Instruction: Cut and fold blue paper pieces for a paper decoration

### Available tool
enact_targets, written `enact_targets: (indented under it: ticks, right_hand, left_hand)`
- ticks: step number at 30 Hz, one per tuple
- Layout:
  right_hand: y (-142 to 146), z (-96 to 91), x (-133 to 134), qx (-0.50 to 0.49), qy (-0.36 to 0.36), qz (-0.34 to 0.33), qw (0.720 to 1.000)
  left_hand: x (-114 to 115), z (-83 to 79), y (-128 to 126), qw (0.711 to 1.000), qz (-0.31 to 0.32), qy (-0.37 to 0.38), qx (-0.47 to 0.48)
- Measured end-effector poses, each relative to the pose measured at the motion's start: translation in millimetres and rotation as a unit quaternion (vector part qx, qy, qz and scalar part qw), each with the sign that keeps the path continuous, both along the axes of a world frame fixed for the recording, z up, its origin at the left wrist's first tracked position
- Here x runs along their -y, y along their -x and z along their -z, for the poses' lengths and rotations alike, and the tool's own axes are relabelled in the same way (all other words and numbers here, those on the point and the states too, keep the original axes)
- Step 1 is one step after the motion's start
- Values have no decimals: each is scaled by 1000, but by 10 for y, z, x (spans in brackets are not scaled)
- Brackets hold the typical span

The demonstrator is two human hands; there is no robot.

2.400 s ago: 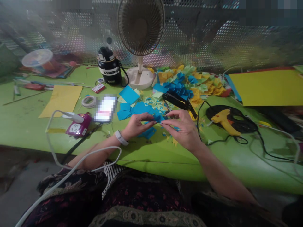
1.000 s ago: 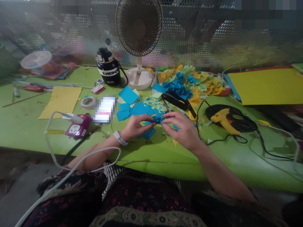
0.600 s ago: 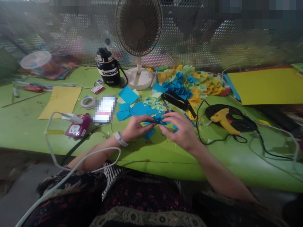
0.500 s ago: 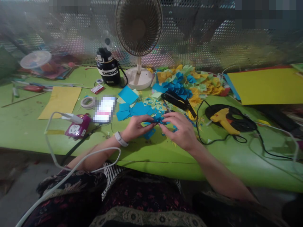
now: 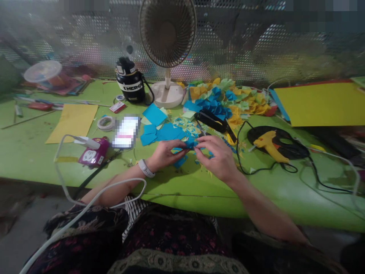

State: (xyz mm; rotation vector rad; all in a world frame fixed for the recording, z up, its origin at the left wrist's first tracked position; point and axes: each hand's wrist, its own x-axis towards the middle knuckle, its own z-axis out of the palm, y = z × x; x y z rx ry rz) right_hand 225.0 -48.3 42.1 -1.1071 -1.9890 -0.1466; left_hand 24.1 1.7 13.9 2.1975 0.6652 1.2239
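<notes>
Between my two hands is a small piece of blue paper (image 5: 191,143), bent or folded, its exact shape partly hidden by the fingers. My left hand (image 5: 165,154) pinches its left side between thumb and fingers. On the other side, my right hand (image 5: 216,155) grips it with thumb and fingertips. Just behind lie blue paper sheets (image 5: 171,132) and a scatter of small green and yellow paper scraps (image 5: 188,125). A black stapler (image 5: 211,120) rests beyond my right hand.
Folded paper pieces (image 5: 228,99) are heaped behind the stapler. A yellow glue gun (image 5: 270,146) lies right on a black round plate. A fan (image 5: 167,93), black bottle (image 5: 130,85), phone (image 5: 126,132), tape roll (image 5: 105,123) and purple socket adapter (image 5: 94,153) stand left and back.
My right thumb and fingertips have shifted slightly on the blue paper, which has turned a little. Everything else stays in place.
</notes>
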Motion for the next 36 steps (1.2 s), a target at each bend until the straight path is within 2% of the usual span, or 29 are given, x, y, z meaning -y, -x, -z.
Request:
enact_targets:
  ticks: [6,24,36]
  right_hand:
    - [-12,6,-2,3,8,-1,1000]
    - [9,16,11,25,0,25,999]
    - [23,32,5,-12,19,19,1000]
  left_hand:
    - [-1,-2,-3,1000,-6,-22,0]
    - [15,40,-23,1000,-5,-11,3]
    - [9,74,-39,997,-20,-73,6]
